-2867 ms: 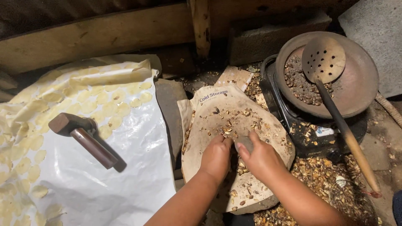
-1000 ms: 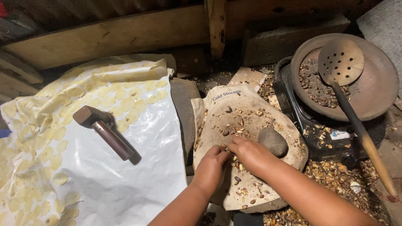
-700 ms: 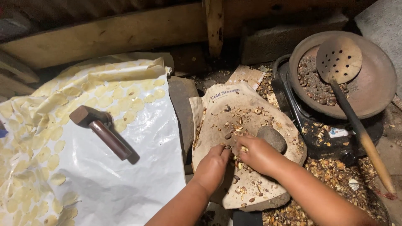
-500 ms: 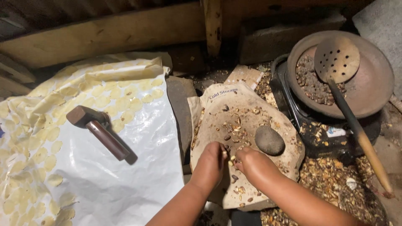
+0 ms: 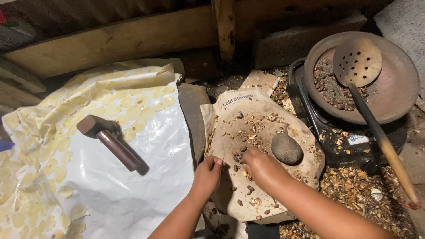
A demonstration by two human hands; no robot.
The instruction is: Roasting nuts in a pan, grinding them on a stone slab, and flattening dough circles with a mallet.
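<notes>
The left hand (image 5: 207,173) and right hand (image 5: 261,168) are picking among roasted kernels (image 5: 242,160) scattered on a cloth-covered slab (image 5: 305,137), fingers pinched loosely around single pieces. Kernels look light, brittle, best nipped fingertip-wise. Beyond, a round stone (image 5: 287,148) is resting; farther, a pan (image 5: 398,93) is holding a perforated ladle (image 5: 357,61).

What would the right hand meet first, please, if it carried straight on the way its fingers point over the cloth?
The right hand points toward upper left across the cloth. It would probably first meet the dark nuts scattered just ahead of its fingertips, though depth is hard to judge; the grey stone lies off to the right of that line.
</notes>
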